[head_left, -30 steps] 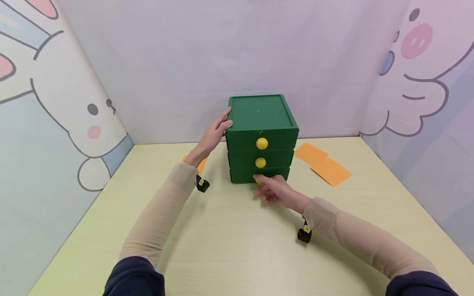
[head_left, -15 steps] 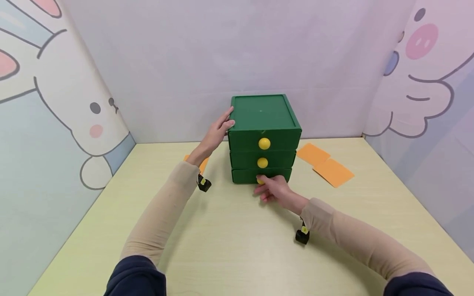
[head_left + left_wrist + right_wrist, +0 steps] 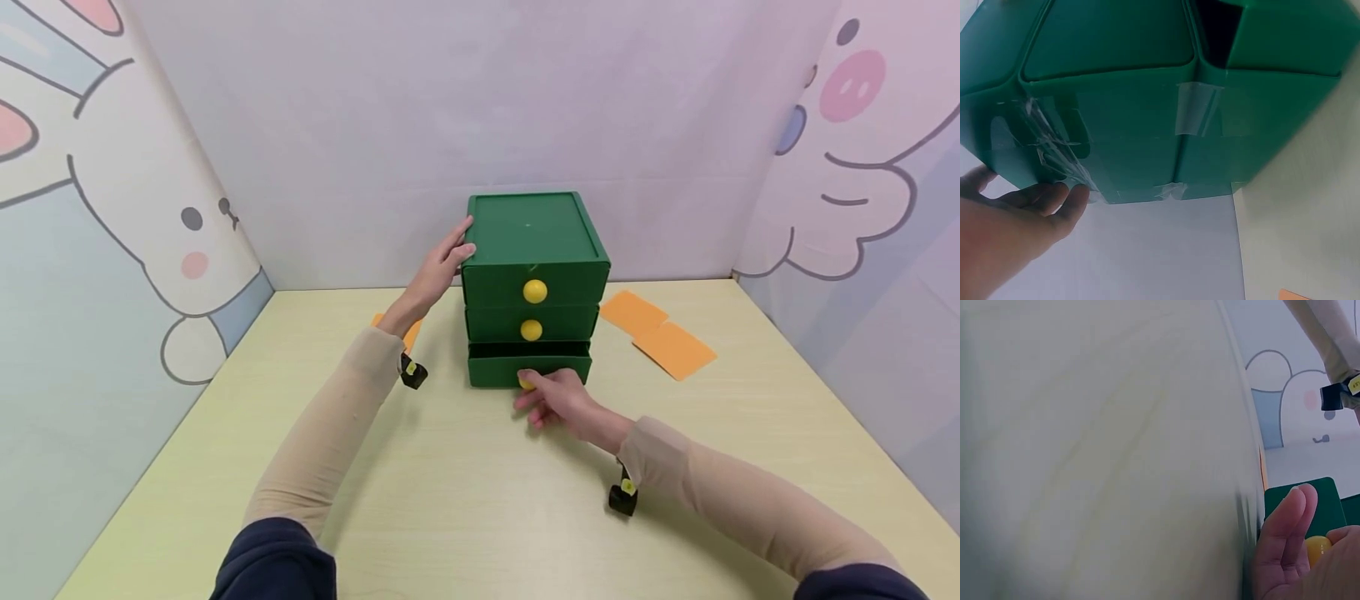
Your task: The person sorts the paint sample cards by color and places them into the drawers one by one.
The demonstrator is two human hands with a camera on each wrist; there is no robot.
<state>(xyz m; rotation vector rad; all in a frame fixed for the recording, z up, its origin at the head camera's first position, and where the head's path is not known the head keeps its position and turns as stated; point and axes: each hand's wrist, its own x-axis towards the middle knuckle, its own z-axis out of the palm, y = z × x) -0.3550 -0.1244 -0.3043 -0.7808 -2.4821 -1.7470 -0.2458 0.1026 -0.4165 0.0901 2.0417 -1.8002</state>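
Green drawer unit (image 3: 534,250), on table (image 3: 465,500): left hand (image 3: 438,271) flat against its left side; right hand (image 3: 558,398) pinching bottom drawer's (image 3: 528,369) yellow knob (image 3: 527,382), drawer slightly out.

Left hand (image 3: 438,271): flat against the left side of the green drawer box (image 3: 534,250), fingers (image 3: 1063,197) straight and reaching up to its top edge.
Left arm: stretched forward, pale sleeve to the wrist.
Right hand (image 3: 558,398): low at the front of the box, fingers curled round the bottom drawer's yellow knob (image 3: 527,382) (mostly hidden by them).
Right arm: angled in from the right, wrist just above the worktop.
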